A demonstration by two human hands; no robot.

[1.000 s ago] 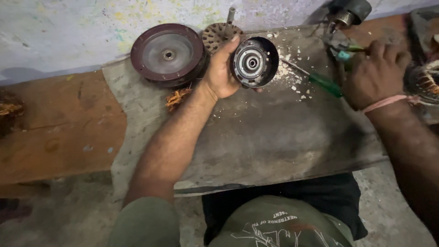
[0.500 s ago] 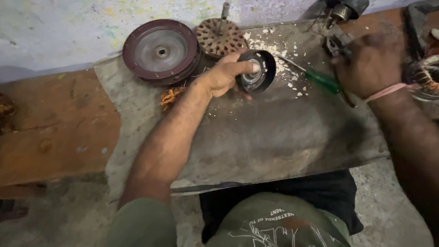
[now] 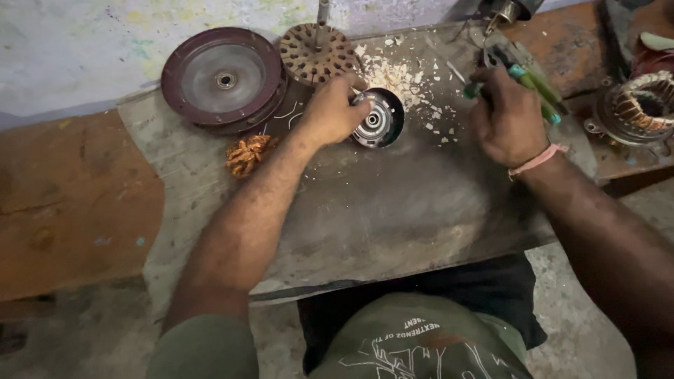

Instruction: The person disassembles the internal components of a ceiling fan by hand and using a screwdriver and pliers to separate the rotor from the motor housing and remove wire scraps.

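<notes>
Grey slab [image 3: 393, 210] bears left hand [image 3: 330, 112] gripping round motor housing [image 3: 379, 119].

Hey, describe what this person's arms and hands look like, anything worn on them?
Both forearms are bare, with no gloves on the left hand or the right hand. A thin pink band circles the right wrist. An olive-green short sleeve covers the left upper arm. No rings or watch can be seen.
</notes>
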